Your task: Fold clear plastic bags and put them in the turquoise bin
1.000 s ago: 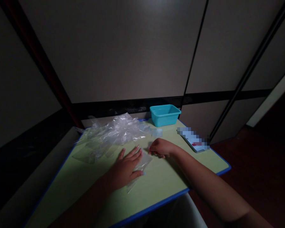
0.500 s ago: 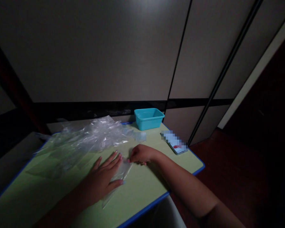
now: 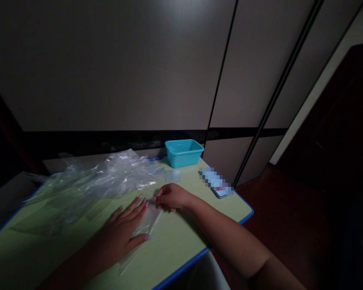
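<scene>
A clear plastic bag [image 3: 147,223] lies flat on the pale green table [image 3: 181,237]. My left hand [image 3: 125,227] rests on it with the fingers spread, covering much of its left part. At the bag's far right corner, my right hand [image 3: 171,196] is closed, thumb and fingers pinching the plastic edge. Beyond my left hand spreads a crumpled heap of clear plastic bags [image 3: 115,175]. A small pale bluish square piece [image 3: 173,176] lies just past my right hand.
A turquoise plastic basket [image 3: 184,155] stands at the table's back edge. To its right lies a phone-like flat object [image 3: 216,183], partly blurred out. The table has a blue rim [image 3: 184,268]. Behind it rises a cabinet front [image 3: 124,72], close to the table.
The whole view has shifted a little, so things sit slightly further left. My right hand stays at the bag's corner, its fingers slightly repositioned. My left hand still lies flat on the bag.
</scene>
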{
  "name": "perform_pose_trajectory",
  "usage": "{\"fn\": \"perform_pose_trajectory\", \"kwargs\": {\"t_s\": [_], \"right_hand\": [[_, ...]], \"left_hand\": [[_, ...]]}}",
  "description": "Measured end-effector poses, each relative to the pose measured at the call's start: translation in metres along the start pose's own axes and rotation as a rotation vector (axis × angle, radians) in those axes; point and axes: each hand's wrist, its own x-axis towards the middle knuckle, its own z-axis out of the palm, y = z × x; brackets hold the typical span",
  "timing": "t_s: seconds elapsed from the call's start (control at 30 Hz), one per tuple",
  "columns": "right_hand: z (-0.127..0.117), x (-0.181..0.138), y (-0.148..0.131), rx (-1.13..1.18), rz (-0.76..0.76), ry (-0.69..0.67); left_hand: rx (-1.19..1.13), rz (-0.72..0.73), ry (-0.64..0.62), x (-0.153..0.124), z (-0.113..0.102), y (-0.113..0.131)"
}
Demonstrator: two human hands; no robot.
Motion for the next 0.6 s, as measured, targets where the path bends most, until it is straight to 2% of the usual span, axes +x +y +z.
{"fn": "perform_pose_trajectory", "kwargs": {"t_s": [0.17,0.6], "right_hand": [[0.003,-0.004,-0.005,-0.069,0.059,0.037],[0.004,-0.011,-0.013,-0.273,0.037,-0.082]], "left_hand": [[-0.001,-0.005,-0.039,0.001,-0.002,0.0],[-0.032,-0.028,-0.034,0.002,-0.006,0.004]]}}
